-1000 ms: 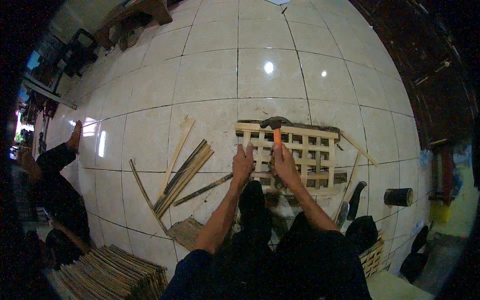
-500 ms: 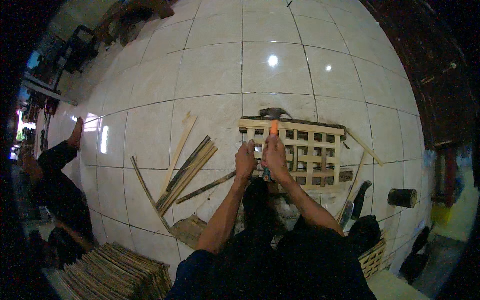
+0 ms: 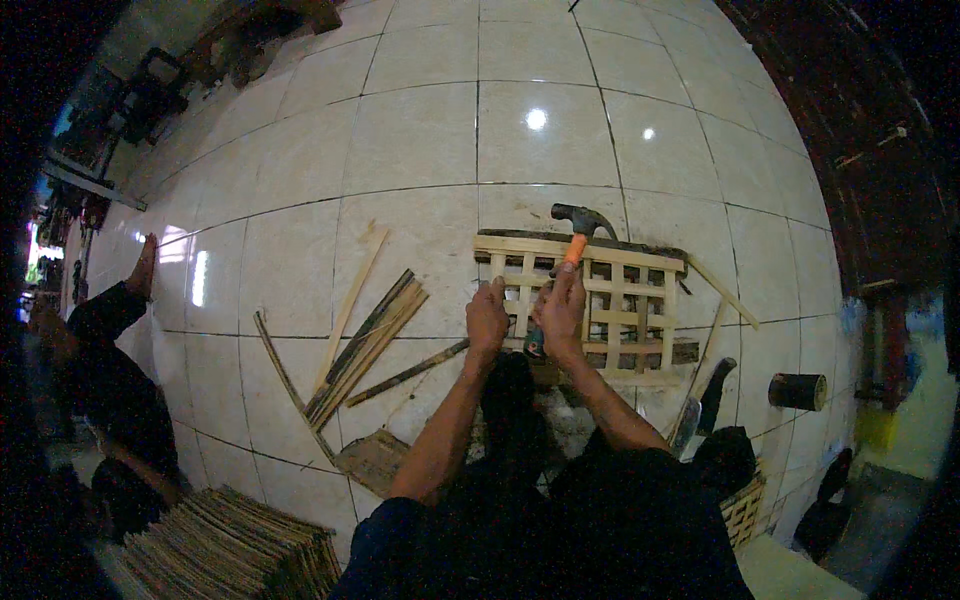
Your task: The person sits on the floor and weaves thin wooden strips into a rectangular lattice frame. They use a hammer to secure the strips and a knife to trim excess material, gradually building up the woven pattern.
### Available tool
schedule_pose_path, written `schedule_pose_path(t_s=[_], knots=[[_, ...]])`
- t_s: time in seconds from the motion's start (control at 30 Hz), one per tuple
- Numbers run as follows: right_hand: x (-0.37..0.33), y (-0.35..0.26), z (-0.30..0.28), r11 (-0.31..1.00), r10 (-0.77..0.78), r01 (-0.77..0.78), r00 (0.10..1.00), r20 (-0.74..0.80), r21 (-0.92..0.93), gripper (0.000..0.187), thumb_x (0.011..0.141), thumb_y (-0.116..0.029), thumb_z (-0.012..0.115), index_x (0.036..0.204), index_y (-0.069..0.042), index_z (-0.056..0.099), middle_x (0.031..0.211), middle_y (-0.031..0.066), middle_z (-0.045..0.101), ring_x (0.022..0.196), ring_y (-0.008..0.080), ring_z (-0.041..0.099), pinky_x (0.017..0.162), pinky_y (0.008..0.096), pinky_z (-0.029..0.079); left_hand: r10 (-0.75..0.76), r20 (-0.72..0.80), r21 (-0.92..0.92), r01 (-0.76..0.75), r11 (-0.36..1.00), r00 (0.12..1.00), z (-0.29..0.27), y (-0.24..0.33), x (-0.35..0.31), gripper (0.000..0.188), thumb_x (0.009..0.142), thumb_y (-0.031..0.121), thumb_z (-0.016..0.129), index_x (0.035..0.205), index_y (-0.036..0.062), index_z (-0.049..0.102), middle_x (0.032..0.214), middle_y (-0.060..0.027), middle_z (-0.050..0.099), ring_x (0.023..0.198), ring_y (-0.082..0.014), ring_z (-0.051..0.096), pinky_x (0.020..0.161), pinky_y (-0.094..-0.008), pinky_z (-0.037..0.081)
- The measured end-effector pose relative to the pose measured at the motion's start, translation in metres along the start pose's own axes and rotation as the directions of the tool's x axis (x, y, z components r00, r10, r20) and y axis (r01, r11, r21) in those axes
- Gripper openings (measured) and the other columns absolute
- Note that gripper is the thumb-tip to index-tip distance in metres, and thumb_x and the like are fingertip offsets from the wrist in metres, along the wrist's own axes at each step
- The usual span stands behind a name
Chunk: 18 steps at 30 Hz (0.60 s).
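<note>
A lattice of pale crossed bamboo slats (image 3: 628,287) lies on the floor in front of me, with a dark strip of wood along its far edge. My right hand (image 3: 561,310) is closed round the handle of a claw hammer (image 3: 577,245), which has an orange neck and a dark head. The hammer slants to the right, its head over the lattice's far edge. My left hand (image 3: 487,325) is closed at the lattice's left side, fingertips pinched on the leftmost slat. Whether a small nail is between them cannot be seen.
Loose bamboo strips (image 3: 368,345) lie fanned out at the left. A thick stack of strips (image 3: 235,548) stands at the lower left, near another person's leg (image 3: 120,345). A dark-handled knife (image 3: 714,395) and a dark cylinder (image 3: 798,391) are at the right.
The hammer has swung rightward, its head shifting from above the middle of the lattice's left part and now tilted. My left hand stays at the same slat.
</note>
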State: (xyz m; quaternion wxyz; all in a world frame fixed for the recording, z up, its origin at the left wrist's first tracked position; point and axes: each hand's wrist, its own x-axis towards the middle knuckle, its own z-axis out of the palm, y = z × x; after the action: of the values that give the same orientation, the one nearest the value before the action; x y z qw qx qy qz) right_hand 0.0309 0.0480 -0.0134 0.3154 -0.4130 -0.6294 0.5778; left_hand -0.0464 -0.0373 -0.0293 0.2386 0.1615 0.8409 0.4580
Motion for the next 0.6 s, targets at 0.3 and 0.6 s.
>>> schedule_pose_path(t_s=[0.3,0.6], knots=[[-0.007,-0.076,0.004,0.973,0.104,-0.065,0.981,0.165,-0.223,0.045,0.101,-0.038,0.035,0.103,0.002,0.053,0.077,0.0189,0.058,0.072,0.0319,0.058,0.066,0.0452,0.043,-0.008,0.019,0.025,0.008,1.0,1.0,-0.009,0.007,-0.003,0.048,0.1,0.039,0.038,0.092,-0.0041,0.055,0.088,-0.0312,0.06,0.086,-0.0496,0.057,0.073,-0.0548,0.043],[-0.004,-0.103,0.002,0.871,-0.137,0.289,0.92,0.367,-0.398,0.034,0.1,-0.026,0.042,0.108,0.007,0.048,0.069,0.0279,0.056,0.066,0.0441,0.059,0.055,0.0479,0.044,0.087,0.019,0.113,-0.089,0.99,0.996,-0.002,-0.019,0.003,0.043,0.098,0.038,0.043,0.094,-0.0028,0.057,0.085,-0.0244,0.061,0.072,-0.0387,0.062,0.061,-0.0461,0.049]])
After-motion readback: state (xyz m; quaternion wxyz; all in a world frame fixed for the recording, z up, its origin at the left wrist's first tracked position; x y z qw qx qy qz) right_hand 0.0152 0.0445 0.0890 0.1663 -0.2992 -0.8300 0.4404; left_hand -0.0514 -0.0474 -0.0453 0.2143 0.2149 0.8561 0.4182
